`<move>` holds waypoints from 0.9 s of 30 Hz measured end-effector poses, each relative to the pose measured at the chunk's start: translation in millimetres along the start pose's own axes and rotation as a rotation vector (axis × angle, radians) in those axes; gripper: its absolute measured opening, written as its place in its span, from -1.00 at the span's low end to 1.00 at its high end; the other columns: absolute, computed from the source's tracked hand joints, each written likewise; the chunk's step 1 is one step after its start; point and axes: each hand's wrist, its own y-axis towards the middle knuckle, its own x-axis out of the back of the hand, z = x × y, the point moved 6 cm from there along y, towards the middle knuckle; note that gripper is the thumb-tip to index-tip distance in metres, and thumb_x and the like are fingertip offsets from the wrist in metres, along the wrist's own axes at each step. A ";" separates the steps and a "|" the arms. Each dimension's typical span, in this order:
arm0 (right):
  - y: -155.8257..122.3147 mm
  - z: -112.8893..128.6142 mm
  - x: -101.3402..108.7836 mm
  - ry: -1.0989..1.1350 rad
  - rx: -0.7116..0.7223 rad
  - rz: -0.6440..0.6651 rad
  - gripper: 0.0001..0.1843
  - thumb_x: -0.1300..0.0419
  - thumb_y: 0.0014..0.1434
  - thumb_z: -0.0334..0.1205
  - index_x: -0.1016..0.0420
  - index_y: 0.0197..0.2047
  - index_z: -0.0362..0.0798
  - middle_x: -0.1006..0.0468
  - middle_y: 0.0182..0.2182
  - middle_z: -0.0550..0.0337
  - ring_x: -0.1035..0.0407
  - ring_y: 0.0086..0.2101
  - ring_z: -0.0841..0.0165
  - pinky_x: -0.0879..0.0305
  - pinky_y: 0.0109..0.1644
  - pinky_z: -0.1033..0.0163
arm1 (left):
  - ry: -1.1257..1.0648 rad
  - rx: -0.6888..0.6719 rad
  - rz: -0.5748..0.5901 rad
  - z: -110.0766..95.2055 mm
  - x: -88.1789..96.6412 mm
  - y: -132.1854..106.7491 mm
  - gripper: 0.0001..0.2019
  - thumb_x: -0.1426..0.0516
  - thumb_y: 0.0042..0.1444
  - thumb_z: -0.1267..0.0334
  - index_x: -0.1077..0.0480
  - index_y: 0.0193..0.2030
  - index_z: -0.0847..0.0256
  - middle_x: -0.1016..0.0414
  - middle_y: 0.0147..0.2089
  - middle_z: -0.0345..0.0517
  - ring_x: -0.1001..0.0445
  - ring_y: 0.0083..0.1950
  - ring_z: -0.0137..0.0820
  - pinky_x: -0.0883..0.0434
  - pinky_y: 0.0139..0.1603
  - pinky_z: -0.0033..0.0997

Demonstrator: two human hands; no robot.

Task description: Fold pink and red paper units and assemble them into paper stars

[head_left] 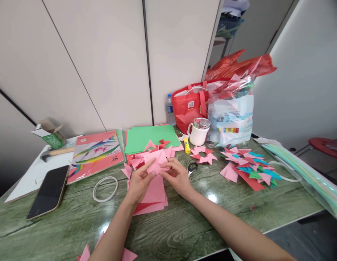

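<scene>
A pink sheet of folded paper (157, 163) is held up between both hands above the table. My left hand (140, 184) pinches its left side, with the thumb along the lower edge. On the right side, the fingertips of my right hand (178, 178) close on the same paper. Below the hands lies a stack of pink and red paper squares (152, 197). Just behind, folded pink and red pieces (136, 161) lie in a loose heap, partly hidden by the held paper.
Green paper sheets (149, 137) lie at the back. Black scissors (192, 168), a yellow glue stick (186, 145), a white mug (199, 133) and a paper ring (203, 155) sit to the right. A phone (49, 192), a hammer (58, 152) and a white hoop (95, 192) are leftward.
</scene>
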 end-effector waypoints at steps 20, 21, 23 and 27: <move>1.0 -8.4 -3.0 0.084 -0.077 0.010 -0.82 -0.31 -0.07 -0.18 -0.57 -0.32 0.03 -0.26 -0.31 0.14 -0.26 -0.26 0.33 -0.35 -0.40 0.34 | -0.090 0.041 0.007 -2.9 -3.0 -0.1 -0.45 -0.32 -0.19 0.35 -0.41 0.04 0.20 -0.53 -0.15 -0.05 -0.42 -0.07 -0.22 -0.39 -0.12 -0.31; 1.3 -8.9 -2.7 0.074 -0.080 0.011 -0.82 -0.31 -0.07 -0.18 -0.57 -0.32 0.03 -0.28 -0.33 0.14 -0.27 -0.27 0.32 -0.35 -0.40 0.34 | -0.078 0.036 0.001 -1.4 -2.2 0.0 -0.44 -0.32 -0.19 0.35 -0.40 0.05 0.20 -0.54 -0.20 -0.06 -0.44 -0.11 -0.23 -0.40 -0.16 -0.32; 1.9 -8.8 -2.6 0.062 -0.082 0.018 -0.84 -0.31 -0.06 -0.18 -0.57 -0.33 0.01 -0.32 -0.37 0.16 -0.29 -0.29 0.33 -0.35 -0.37 0.32 | -0.057 0.027 -0.012 1.3 -0.3 0.6 -0.42 -0.32 -0.19 0.34 -0.39 0.06 0.20 -0.54 -0.28 -0.08 -0.45 -0.19 -0.26 -0.40 -0.21 -0.33; 2.6 -8.6 -4.3 0.165 -0.127 0.038 -0.83 -0.29 -0.03 -0.15 -0.56 -0.33 0.00 -0.37 -0.38 0.18 -0.34 -0.31 0.35 -0.42 -0.27 0.22 | -0.021 0.001 -0.046 1.9 4.3 1.7 -0.41 -0.32 -0.20 0.31 -0.39 0.07 0.21 -0.53 -0.33 -0.11 -0.44 -0.28 -0.34 -0.39 -0.28 -0.39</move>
